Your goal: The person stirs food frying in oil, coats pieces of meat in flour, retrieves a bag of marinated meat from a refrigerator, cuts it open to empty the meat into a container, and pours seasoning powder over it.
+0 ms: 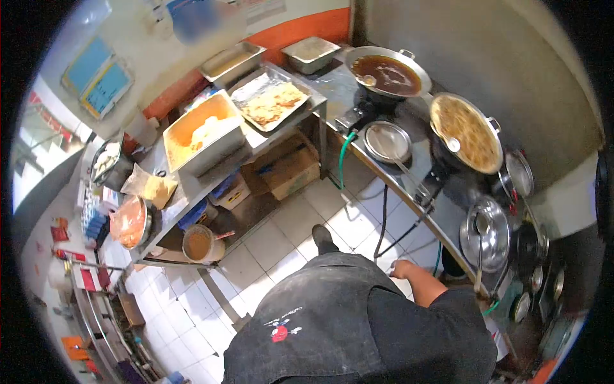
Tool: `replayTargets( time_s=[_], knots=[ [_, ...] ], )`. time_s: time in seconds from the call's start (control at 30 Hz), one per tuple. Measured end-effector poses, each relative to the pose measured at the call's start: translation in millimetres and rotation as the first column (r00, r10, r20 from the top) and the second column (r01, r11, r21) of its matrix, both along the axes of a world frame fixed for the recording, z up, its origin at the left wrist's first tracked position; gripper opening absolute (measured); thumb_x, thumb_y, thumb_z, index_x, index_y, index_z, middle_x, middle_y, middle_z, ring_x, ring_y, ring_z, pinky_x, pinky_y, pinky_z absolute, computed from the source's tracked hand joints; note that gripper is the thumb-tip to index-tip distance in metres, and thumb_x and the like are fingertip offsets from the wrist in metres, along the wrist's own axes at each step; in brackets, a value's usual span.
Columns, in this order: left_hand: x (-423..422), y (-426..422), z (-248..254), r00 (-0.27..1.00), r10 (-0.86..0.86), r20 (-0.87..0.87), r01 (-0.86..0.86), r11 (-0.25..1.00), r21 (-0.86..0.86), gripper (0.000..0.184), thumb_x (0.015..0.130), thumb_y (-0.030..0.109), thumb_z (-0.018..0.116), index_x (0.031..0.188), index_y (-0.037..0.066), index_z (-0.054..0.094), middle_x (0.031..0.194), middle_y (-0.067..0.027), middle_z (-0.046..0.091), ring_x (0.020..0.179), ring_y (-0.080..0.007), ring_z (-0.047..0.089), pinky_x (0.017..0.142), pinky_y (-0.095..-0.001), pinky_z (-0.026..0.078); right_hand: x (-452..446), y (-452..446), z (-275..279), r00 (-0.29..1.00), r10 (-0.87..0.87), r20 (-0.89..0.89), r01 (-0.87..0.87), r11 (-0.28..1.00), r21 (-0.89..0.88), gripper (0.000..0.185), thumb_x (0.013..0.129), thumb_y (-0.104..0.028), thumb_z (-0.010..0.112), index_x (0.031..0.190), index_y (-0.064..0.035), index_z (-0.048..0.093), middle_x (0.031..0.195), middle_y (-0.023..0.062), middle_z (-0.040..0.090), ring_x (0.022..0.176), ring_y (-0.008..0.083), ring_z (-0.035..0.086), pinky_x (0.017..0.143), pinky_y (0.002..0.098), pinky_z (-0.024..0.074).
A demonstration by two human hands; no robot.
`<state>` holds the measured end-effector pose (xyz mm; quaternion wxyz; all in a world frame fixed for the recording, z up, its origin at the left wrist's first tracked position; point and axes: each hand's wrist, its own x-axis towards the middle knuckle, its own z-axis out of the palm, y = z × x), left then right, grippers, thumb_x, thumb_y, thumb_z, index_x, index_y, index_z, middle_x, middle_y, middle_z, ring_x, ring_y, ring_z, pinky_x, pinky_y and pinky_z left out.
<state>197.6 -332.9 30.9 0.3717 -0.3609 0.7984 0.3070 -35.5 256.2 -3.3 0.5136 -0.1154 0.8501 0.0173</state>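
One black hose [384,221] loops below the edge of the stove table [409,189], its lowest bend near the fingertips, at about 11 o'clock from them; whether they touch it, I cannot tell. The right hand [403,269] is low at the person's side, fingers pointing toward 9 o'clock and seemingly part curled, though their grip, if any, is unclear; the forearm [426,285] slants back toward 4 o'clock into a black sleeve. From that hand, a wok of dark liquid [390,73] sits at 12 o'clock, a wok of bubbling golden-brown oil [470,137] at 1, and a steel bowl [499,249] with a ladle [481,246] in it at 2. Toward 11 lies a tray of golden pieces [272,109]; at 10, a deep pan [217,148] holds orange-tan crumbs; at 9, a bucket [203,253] contains something brown.
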Motion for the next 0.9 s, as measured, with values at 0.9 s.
replayTargets(
  time_s=[0.9],
  knots=[
    [-326,-216,288,0.396,0.252,-0.883,-0.291,0.947,0.139,0.058,0.094,0.013,0.074,0.147,0.0,0.052,0.14,-0.0158,0.062,0.124,-0.0232,0.063,0.107,-0.0357,0.051,-420,-627,326,0.252,0.245,-0.936,-0.966,0.116,-0.229,0.024,0.072,-0.008,0.075,0.094,-0.0168,0.073,0.095,0.0018,0.067,0.106,0.0273,0.06,0.095,0.0464,0.0438]
  ],
)
